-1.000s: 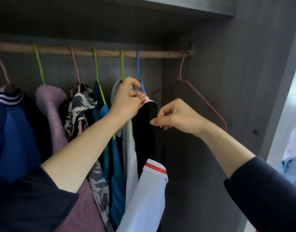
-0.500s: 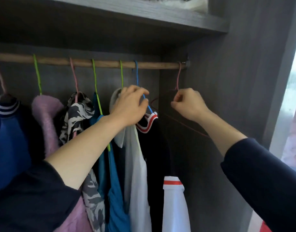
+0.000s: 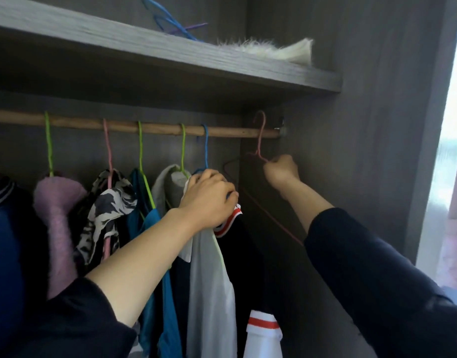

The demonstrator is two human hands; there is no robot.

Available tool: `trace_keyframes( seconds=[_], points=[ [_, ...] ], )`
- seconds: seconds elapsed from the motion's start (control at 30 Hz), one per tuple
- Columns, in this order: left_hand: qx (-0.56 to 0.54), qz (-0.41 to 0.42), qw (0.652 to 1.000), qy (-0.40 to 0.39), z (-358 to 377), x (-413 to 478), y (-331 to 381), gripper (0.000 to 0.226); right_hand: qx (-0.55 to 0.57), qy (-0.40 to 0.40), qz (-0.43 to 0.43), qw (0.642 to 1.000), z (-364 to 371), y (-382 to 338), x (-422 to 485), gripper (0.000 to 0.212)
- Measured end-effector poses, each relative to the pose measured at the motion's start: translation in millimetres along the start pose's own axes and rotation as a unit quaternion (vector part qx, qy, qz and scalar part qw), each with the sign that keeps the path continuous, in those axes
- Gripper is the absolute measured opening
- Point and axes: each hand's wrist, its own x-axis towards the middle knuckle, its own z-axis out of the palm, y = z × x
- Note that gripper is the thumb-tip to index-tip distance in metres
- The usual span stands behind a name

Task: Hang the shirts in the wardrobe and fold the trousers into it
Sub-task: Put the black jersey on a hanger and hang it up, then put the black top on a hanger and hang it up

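A wooden rail runs across the wardrobe with several shirts on coloured hangers. My left hand grips the collar of a black shirt with white, red-striped sleeves, which hangs on a blue hanger. My right hand grips the shoulder of an empty pink wire hanger at the rail's right end. The pink hanger's hook is raised just above the rail.
A grey shelf sits above the rail with blue hangers and a white fluffy item on it. The wardrobe's side wall stands close on the right. Left of my hand hang white, blue, patterned, pink and navy garments.
My right hand left the black shirt, rose to the empty pink hanger and lifted its hook above the rail. My left hand shifted onto the shirt's collar. The view tilted upward.
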Motion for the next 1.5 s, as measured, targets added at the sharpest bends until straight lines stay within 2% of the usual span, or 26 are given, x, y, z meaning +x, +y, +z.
trace_keyframes(
  seconds=[0.17, 0.3, 0.37, 0.43, 0.53, 0.6, 0.7, 0.8, 0.93, 1.03, 1.3, 1.5],
  points=[
    [0.032, -0.004, 0.999, 0.023, 4, -1, -2, 0.036, 0.08, -0.058, 0.05, 0.994, 2, 9, -24, 0.013],
    [0.086, -0.001, 0.992, 0.089, 6, -10, 8, 0.042, 0.087, -0.012, 0.014, 0.996, -13, 29, -88, 0.012],
    [0.057, 0.01, 0.991, 0.117, 7, -17, 21, 0.04, 0.088, 0.016, -0.003, 0.996, -23, 40, -127, 0.017],
    [0.007, 0.039, 0.992, 0.117, 10, -28, 43, 0.041, 0.092, 0.012, 0.011, 0.996, -37, 49, -167, 0.023],
    [-0.08, 0.092, 0.986, 0.116, 20, -54, 77, 0.051, 0.046, 0.02, 0.077, 0.996, -59, 54, -222, 0.049],
    [-0.159, 0.122, 0.972, 0.123, 28, -79, 99, 0.048, -0.032, 0.092, 0.103, 0.99, -74, 64, -260, 0.061],
    [-0.264, 0.144, 0.946, 0.124, 44, -125, 137, 0.041, -0.107, 0.169, 0.123, 0.972, -100, 87, -320, 0.068],
    [-0.331, 0.178, 0.925, 0.059, 56, -181, 183, 0.04, -0.123, 0.186, 0.157, 0.962, -134, 114, -389, 0.063],
    [-0.369, 0.243, 0.897, -0.025, 60, -260, 248, 0.044, -0.175, 0.2, 0.212, 0.941, -172, 134, -489, 0.052],
    [-0.405, 0.273, 0.867, -0.094, 53, -324, 299, 0.047, -0.162, 0.223, 0.275, 0.921, -193, 141, -573, 0.046],
    [-0.445, 0.375, 0.777, -0.238, -31, -542, 407, 0.033, -0.163, 0.302, 0.427, 0.837, -232, 106, -835, 0.039],
    [-0.431, 0.482, 0.702, -0.299, -113, -692, 460, 0.037, -0.179, 0.391, 0.494, 0.756, -242, 60, -1012, 0.044]
  ],
)
